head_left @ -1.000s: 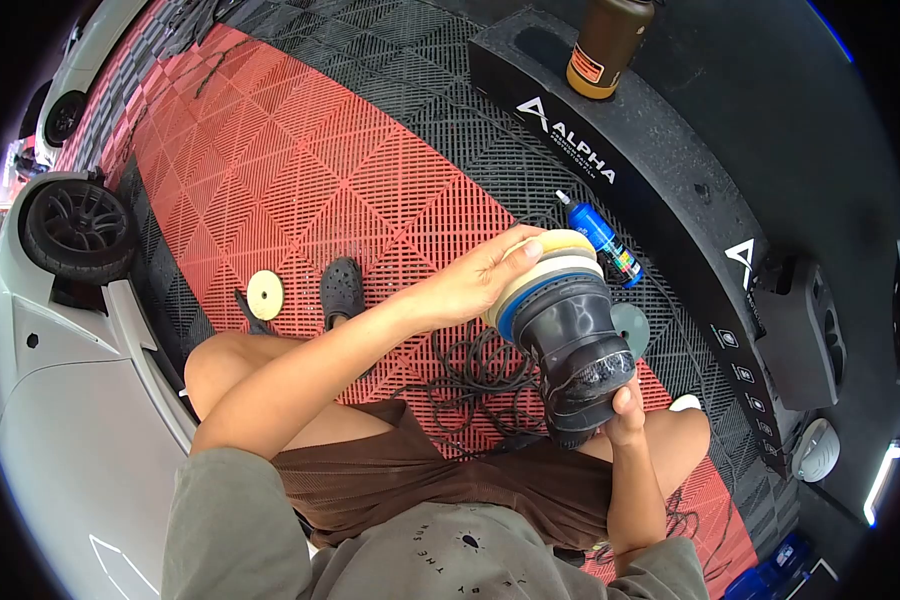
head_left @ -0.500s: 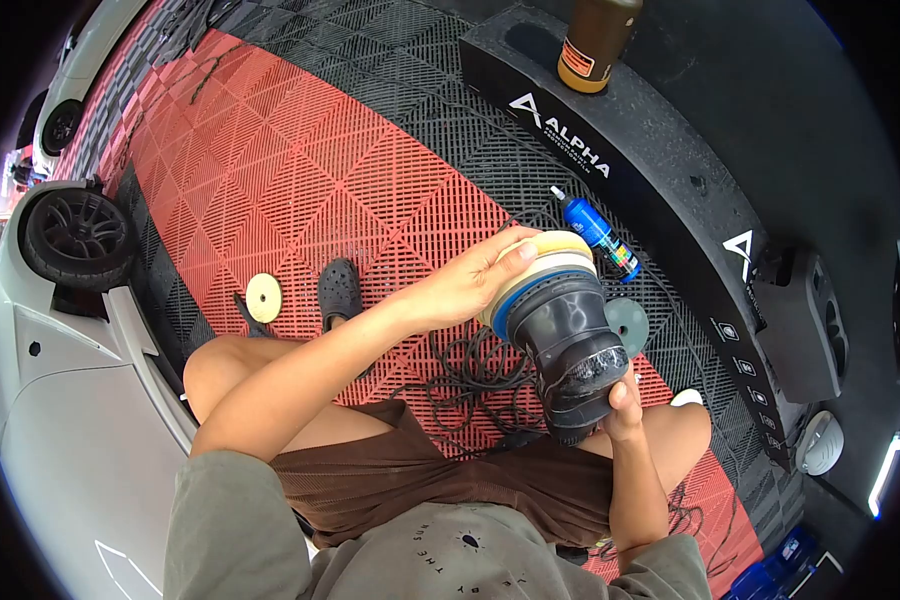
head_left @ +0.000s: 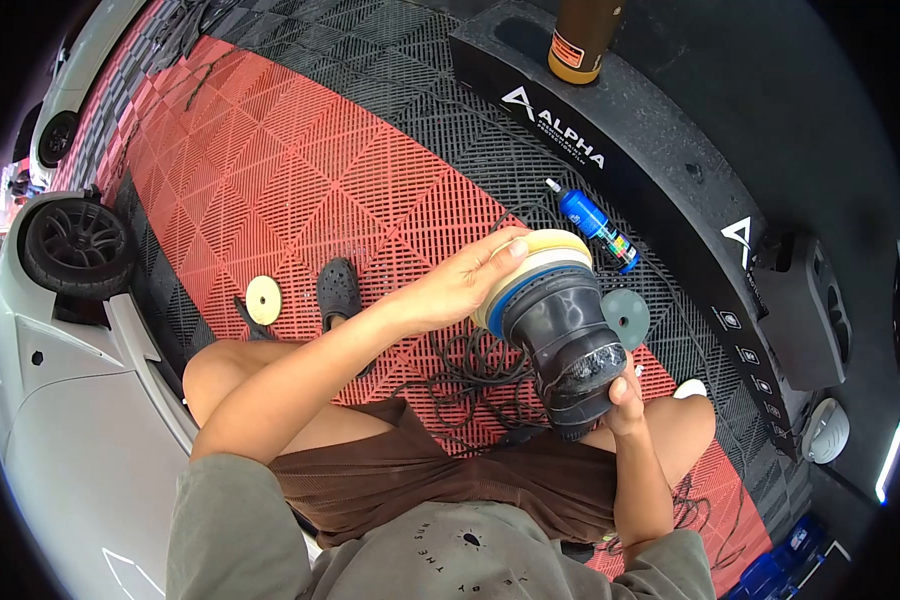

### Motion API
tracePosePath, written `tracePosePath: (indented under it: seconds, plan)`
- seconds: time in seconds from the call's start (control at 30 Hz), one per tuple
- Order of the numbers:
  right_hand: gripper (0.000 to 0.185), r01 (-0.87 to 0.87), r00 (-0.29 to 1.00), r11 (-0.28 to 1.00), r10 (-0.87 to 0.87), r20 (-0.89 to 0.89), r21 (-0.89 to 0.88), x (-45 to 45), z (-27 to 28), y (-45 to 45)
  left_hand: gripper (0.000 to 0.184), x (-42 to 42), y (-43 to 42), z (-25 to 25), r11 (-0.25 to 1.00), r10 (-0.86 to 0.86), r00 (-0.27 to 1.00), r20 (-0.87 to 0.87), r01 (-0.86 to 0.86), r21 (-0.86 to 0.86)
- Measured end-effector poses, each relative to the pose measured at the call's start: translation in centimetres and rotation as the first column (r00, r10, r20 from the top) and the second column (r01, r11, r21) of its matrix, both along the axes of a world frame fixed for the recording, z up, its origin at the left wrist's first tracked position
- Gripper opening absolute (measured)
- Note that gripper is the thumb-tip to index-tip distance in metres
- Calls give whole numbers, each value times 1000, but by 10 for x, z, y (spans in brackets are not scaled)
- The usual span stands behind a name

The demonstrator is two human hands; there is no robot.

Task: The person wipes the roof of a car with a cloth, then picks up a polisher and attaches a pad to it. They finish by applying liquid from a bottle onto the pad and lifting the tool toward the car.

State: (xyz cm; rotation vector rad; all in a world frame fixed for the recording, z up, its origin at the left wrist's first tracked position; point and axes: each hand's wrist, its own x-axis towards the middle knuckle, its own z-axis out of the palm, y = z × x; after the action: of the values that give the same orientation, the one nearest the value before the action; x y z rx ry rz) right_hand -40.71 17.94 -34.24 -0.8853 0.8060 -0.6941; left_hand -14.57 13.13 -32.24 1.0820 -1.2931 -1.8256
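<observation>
A black polishing machine (head_left: 565, 335) is held up over my lap, tilted, with its round head towards the upper left. My left hand (head_left: 480, 280) grips the edge of the yellow and white pad (head_left: 548, 246), thumb on top and the other fingers mostly hidden. My right hand (head_left: 625, 403) holds the machine's rear end from the right, its thumb showing and most fingers hidden behind the body. Just beyond the pad a blue bottle (head_left: 592, 222) with a white nozzle lies on the floor. A grey-green disc (head_left: 625, 317) lies right of the machine.
A black cable (head_left: 470, 375) is coiled on the floor below the machine. A yellow pad (head_left: 263, 299) and a dark clog (head_left: 339, 290) are farther left. The black curved bench (head_left: 650, 130) bears a brown bottle (head_left: 582, 40). A silver car (head_left: 80, 400) stands at the left.
Both hands keep their hold, and the machine has shifted slightly left in view. The bench and the bottles have also shifted a little left and up as the view turned.
</observation>
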Motion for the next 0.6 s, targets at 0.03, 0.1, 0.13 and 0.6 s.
tracePosePath:
  seconds: [0.03, 0.1, 0.13, 0.6]
  plan:
    - [95, 3, 1000, 1000, -2, 4, -3, 0, 1, 1, 53, 1, 0, 1, 1000, 1, 1000, -1, -1, 0]
    - [96, 7, 1000, 1000, -7, 6, -4, 0, 2, 2, 53, 1, 1, 2, 1000, -16, 1000, -20, 16, 8]
    - [96, 1, 1000, 1000, -1, 9, -4, -1, 3, 2, 53, 0, 2, 3, 1000, -18, 1000, -22, 18, 8]
    - [79, -50, 999, 998, 51, -16, 23, -19, 8, 27, 79, 36, -36, -15, 980, 136, 975, -176, -105, 171]
